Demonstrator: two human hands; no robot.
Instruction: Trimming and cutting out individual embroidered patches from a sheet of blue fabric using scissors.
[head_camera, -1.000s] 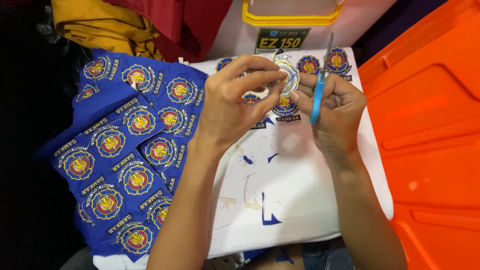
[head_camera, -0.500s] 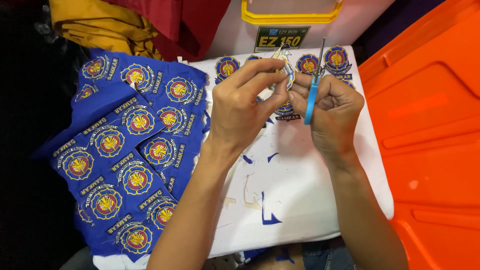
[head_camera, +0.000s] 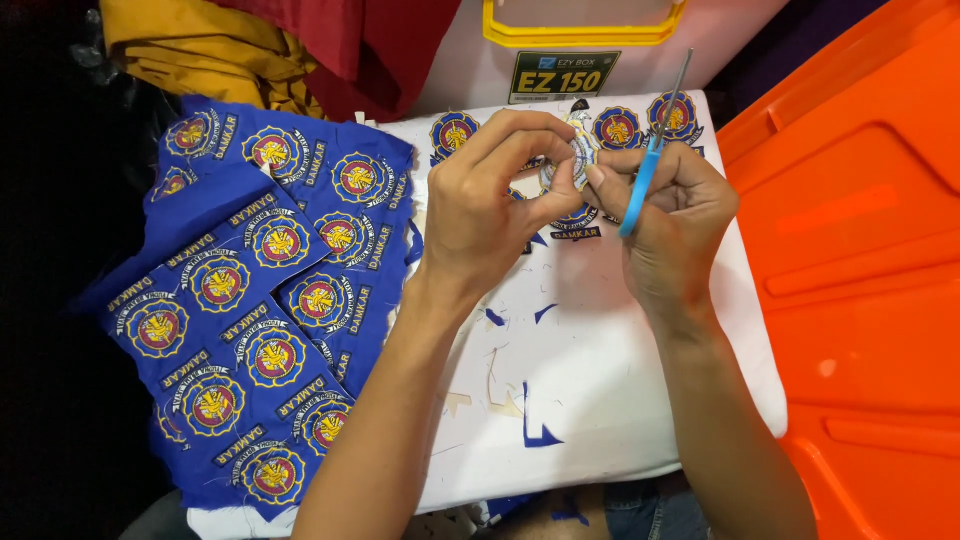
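My left hand (head_camera: 495, 200) pinches a round embroidered patch (head_camera: 577, 158) between thumb and fingers, holding it up with its pale back side toward me. My right hand (head_camera: 668, 222) grips small blue-handled scissors (head_camera: 652, 150), blades pointing up and away; its fingertips also touch the patch's edge. Both hands meet above a white board (head_camera: 600, 400). Several cut-out round patches (head_camera: 618, 128) lie on the board's far edge behind the hands.
A blue cloth sheet (head_camera: 250, 310) with several uncut round emblems hangs off the board's left side. Blue and pale scraps (head_camera: 530, 420) dot the board. An orange plastic bin (head_camera: 860, 290) stands at the right, a yellow-rimmed white box (head_camera: 585, 40) and red and yellow fabric (head_camera: 260, 45) at the back.
Both hands have lifted slightly and drawn together; the patch has been turned in my left fingers, and the scissors now stand more upright beside it.
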